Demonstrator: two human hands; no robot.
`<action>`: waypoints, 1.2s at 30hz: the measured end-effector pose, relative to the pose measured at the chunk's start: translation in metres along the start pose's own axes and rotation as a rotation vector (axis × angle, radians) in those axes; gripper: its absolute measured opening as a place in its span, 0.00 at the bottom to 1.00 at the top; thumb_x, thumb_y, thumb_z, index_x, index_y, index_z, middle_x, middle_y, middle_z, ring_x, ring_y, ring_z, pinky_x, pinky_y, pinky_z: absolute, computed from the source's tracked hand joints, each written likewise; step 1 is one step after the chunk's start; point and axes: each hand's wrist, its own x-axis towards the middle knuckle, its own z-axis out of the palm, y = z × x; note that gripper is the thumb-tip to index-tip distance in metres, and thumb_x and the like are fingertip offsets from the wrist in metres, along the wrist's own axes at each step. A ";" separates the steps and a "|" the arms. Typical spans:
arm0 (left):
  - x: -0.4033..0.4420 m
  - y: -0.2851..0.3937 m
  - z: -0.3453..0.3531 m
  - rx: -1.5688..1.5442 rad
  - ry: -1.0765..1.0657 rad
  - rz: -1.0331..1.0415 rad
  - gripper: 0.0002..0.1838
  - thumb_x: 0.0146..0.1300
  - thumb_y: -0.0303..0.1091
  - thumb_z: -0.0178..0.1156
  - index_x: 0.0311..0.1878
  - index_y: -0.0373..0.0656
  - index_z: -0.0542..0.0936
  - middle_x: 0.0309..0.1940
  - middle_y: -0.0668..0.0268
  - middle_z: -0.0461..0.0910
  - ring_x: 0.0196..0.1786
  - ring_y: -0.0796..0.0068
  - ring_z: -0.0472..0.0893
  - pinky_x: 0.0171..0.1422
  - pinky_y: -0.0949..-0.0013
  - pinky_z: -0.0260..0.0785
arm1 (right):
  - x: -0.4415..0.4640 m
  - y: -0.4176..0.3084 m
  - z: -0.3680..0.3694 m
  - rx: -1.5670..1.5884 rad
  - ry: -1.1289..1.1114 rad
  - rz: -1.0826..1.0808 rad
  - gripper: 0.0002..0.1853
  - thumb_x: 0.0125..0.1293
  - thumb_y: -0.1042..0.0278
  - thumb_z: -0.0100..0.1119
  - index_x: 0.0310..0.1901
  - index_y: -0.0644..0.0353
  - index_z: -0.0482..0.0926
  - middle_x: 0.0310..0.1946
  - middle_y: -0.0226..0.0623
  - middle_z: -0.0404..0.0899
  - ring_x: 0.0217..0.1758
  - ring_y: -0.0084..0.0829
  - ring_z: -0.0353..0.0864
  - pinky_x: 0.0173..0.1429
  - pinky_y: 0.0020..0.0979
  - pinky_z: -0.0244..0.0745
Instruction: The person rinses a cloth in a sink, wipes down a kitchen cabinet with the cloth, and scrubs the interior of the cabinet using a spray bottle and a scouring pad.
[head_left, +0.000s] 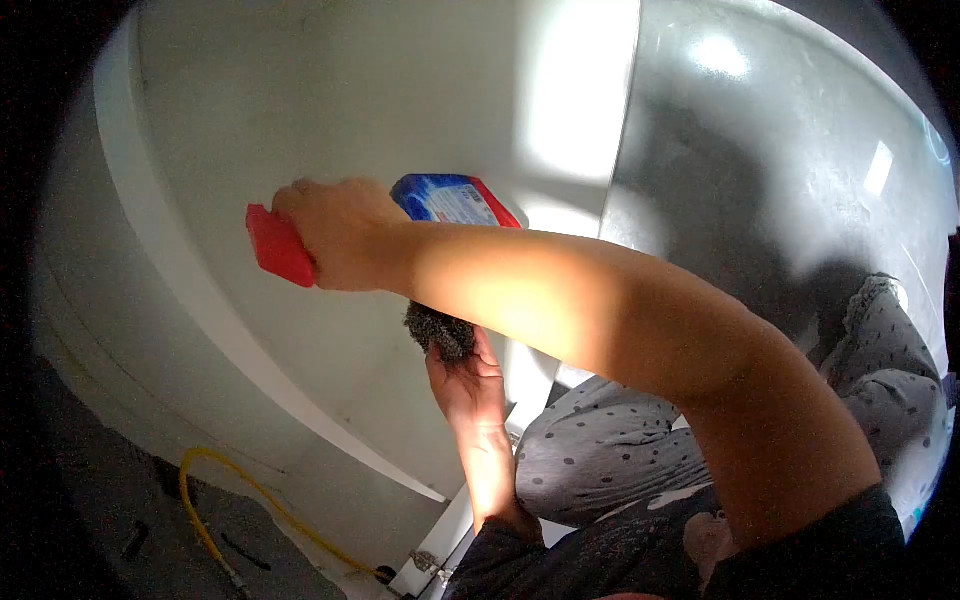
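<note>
My right hand [345, 232] reaches across to the left, its fingers wrapped round the red-topped spray bottle [455, 199]. The bottle's red spray head [279, 246] sticks out to the left of the fist, and its blue body with a label shows behind my forearm. Below that forearm, my left hand [467, 385] is palm up with a dark scouring pad [440, 332] at its fingertips. The forearm hides part of the bottle, and the pad's upper edge is close under it.
A pale panel with a curved raised rim [215, 310] fills the left and centre. A yellow hose [262, 487] lies at the lower left. The grey shiny floor [700, 130] is at the right, near my legs in dotted trousers [610, 450].
</note>
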 end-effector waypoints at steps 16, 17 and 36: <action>0.010 0.000 0.011 0.010 -0.031 0.011 0.17 0.66 0.32 0.44 0.55 0.33 0.67 0.53 0.54 0.72 0.57 0.61 0.73 0.64 0.58 0.66 | 0.022 0.014 0.002 0.117 0.014 0.032 0.15 0.48 0.64 0.59 0.38 0.58 0.74 0.32 0.45 0.79 0.39 0.48 0.78 0.41 0.43 0.73; 0.010 0.000 0.011 0.011 -0.030 0.013 0.17 0.66 0.32 0.44 0.55 0.33 0.67 0.53 0.54 0.72 0.57 0.61 0.73 0.64 0.58 0.66 | 0.022 0.013 0.001 0.120 0.013 0.032 0.15 0.48 0.64 0.59 0.38 0.58 0.74 0.32 0.45 0.79 0.39 0.48 0.78 0.41 0.43 0.73; -0.002 0.012 0.032 -0.179 -0.199 -0.093 0.16 0.67 0.32 0.45 0.54 0.35 0.68 0.53 0.55 0.73 0.56 0.61 0.73 0.65 0.57 0.64 | -0.089 -0.050 -0.142 -0.494 0.263 0.038 0.15 0.55 0.69 0.59 0.44 0.59 0.70 0.30 0.42 0.76 0.33 0.39 0.79 0.37 0.34 0.74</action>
